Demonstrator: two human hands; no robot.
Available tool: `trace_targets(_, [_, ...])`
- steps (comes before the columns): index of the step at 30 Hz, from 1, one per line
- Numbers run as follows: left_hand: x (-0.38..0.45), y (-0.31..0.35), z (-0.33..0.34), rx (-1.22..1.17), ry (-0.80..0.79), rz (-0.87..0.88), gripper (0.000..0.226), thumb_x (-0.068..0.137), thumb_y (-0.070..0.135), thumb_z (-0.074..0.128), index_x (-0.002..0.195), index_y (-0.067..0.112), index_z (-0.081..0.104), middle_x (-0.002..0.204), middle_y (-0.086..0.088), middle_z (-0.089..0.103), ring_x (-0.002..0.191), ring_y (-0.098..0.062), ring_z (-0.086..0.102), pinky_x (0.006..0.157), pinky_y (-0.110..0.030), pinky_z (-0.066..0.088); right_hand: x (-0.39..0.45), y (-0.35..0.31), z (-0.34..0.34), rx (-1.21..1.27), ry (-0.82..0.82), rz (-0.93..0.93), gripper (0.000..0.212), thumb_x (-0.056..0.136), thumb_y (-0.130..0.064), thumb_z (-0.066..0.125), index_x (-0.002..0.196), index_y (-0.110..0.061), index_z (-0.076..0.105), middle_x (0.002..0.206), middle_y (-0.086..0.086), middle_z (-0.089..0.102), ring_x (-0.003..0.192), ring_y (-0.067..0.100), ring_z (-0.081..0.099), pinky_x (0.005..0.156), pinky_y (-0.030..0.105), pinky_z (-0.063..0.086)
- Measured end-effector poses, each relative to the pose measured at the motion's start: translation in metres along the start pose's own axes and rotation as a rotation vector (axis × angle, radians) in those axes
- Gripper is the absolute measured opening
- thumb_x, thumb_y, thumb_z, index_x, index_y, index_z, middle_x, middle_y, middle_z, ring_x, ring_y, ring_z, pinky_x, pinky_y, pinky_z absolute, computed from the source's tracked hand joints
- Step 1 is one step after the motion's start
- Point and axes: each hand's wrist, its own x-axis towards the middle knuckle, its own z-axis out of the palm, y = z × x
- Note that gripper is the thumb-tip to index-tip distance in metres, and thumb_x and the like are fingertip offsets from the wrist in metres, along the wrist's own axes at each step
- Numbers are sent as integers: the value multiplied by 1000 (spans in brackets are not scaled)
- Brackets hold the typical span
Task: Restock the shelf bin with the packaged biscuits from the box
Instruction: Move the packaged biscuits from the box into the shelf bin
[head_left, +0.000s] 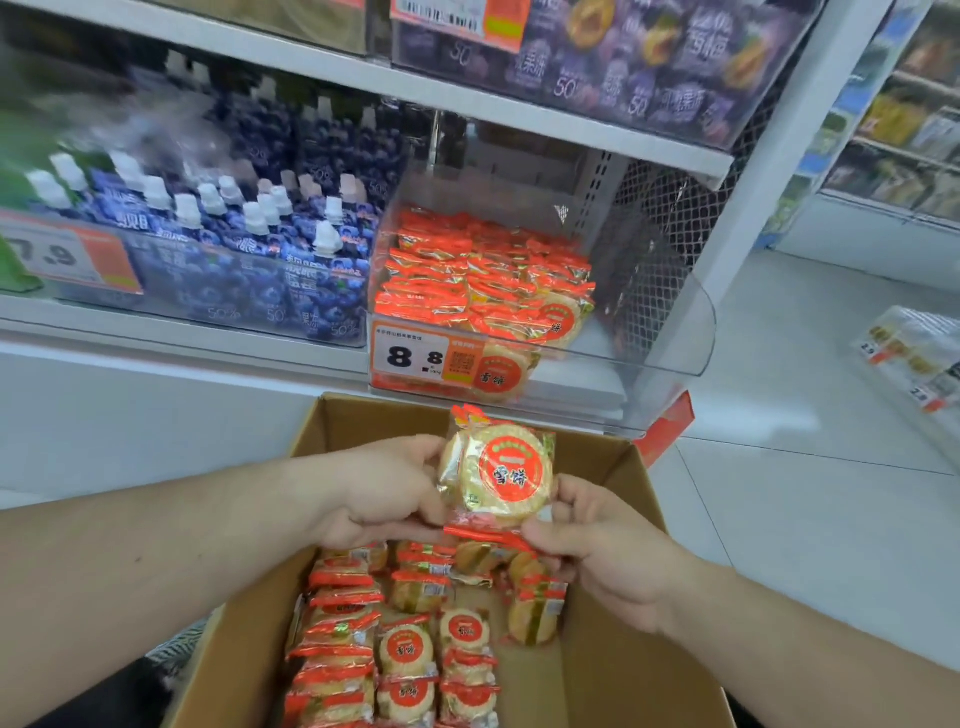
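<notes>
I hold a small stack of round biscuit packs (501, 475), clear wrap with red label, upright above the open cardboard box (613, 597). My left hand (384, 493) grips the stack's left side; my right hand (597, 545) pinches its lower red seam. Inside the box lie several more biscuit packs (395, 649), mostly on the left. Straight ahead on the shelf stands the clear plastic bin (670, 332), partly filled with the same red packs (467, 275), its right part bare.
An orange price tag reading 8.8 (423, 358) is fixed to the bin's front. Blue spouted pouches (249, 234) fill the bin to the left. A shelf board (415, 88) runs above. White floor tiles (805, 441) lie to the right.
</notes>
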Motion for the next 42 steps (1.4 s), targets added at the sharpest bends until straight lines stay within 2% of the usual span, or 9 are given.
trace_targets(4, [-10,11,9,-114,-30,60,57,77,-25,44,119,12,52,123,-20,63,111,-33,63,87,-43,56,1,-7,7,-36,121,-62,24,86,-1,68,101,-10,51,71,5,57,54,8,47,50,20,38])
trace_targets(10, [-14,23,22,-94,75,159,47,80,-2,71,120,15,55,108,-8,72,98,-22,70,78,-41,59,2,-21,15,-106,207,-111,31,81,-2,74,103,-7,54,71,1,64,62,7,60,59,20,50])
trace_targets(14, [-13,26,26,-12,183,291,45,78,0,75,116,15,54,104,-8,71,89,-25,73,76,-43,60,-4,-34,12,-209,236,-101,70,59,-17,87,119,-17,51,104,6,67,90,15,67,80,30,57])
trace_targets(18, [-20,30,23,179,180,468,40,76,-1,77,108,16,59,100,-5,71,81,-24,72,72,-35,60,-11,-54,3,-72,239,-257,85,54,-17,89,127,-20,47,118,4,63,90,9,70,69,18,53])
trace_targets(25, [-16,36,21,409,212,682,40,72,14,84,99,31,61,94,14,70,85,-1,66,74,-17,50,-21,-76,2,-211,206,-489,48,64,-18,83,107,-19,61,91,-1,75,87,16,70,79,31,58])
trace_targets(29, [-10,40,5,839,578,907,40,78,44,70,114,45,52,120,25,54,116,2,48,100,-24,39,-24,-114,-22,-242,409,-613,41,68,-13,80,105,-13,62,82,1,72,73,8,69,65,20,54])
trace_targets(32, [-6,43,-6,1167,752,836,67,73,50,52,137,35,44,147,12,34,140,-15,21,110,-45,20,-11,-150,-48,-325,562,-528,33,79,-1,75,106,-11,59,76,0,64,50,-6,58,47,9,42])
trace_targets(35, [1,42,-14,1322,742,680,78,75,45,54,148,37,25,160,8,9,146,-19,-5,113,-46,2,27,-162,-70,-528,589,-340,33,77,-7,79,105,-12,60,83,3,64,56,4,57,41,10,38])
trace_targets(42, [10,33,-19,1368,754,697,81,76,37,62,148,37,25,159,7,17,147,-19,1,115,-46,-5,121,-145,-86,-704,555,-17,74,72,-17,85,134,-11,47,109,14,65,80,22,61,66,34,53])
